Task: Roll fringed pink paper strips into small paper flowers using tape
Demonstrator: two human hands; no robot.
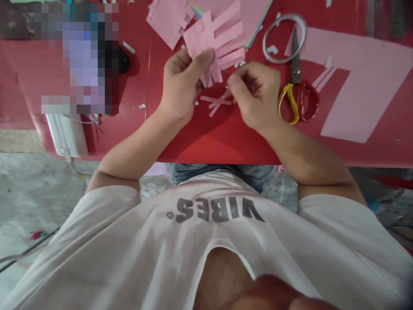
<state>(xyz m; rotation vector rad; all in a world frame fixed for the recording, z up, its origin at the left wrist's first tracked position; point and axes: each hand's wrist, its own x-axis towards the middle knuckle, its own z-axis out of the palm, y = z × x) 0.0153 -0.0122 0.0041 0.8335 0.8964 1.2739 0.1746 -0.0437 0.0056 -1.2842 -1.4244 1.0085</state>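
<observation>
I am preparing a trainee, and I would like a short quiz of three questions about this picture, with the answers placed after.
1. Multiple choice: What does the person's left hand hold?
A) a ring-shaped roll
B) pink paper with cut strips
C) a mug

2. Fill in: The scissors lie nearer the person's ____ hand.

3. True or false: Both handle loops of the scissors are yellow.

Key:
1. B
2. right (the right hand is beside them)
3. False; the left loop is yellow, the right loop looks red.
</observation>
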